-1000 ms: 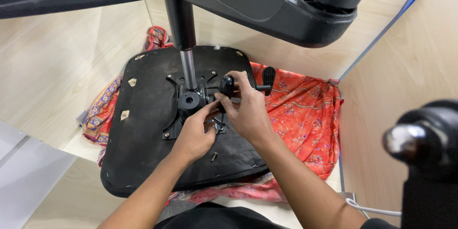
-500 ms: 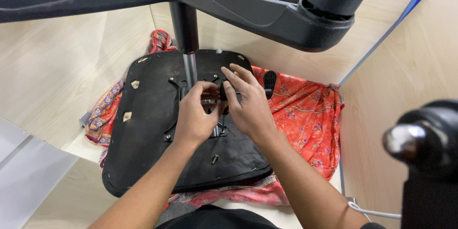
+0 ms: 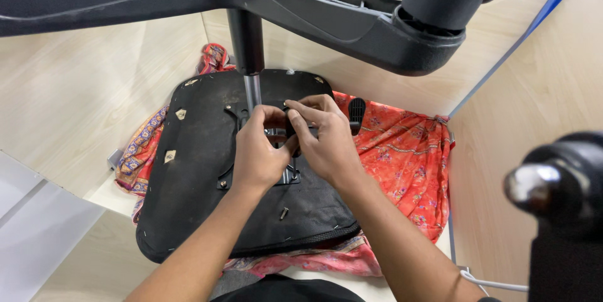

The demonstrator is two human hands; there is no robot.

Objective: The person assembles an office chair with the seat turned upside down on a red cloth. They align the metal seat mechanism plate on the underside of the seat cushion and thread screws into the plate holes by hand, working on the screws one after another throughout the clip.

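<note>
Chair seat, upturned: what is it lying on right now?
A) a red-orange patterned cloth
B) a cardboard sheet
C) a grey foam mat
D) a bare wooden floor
A: the black chair seat rests on a red-orange patterned cloth that shows past its edges on both sides, while the left hand and right hand work at the seat's centre.

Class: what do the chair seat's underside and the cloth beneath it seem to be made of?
Seat underside: apparently black fabric, matte, stapled along its edge over a stiff board. Cloth: thin woven textile, orange-red with a printed pattern, wrinkled and folded; the fibre cannot be told.
</note>
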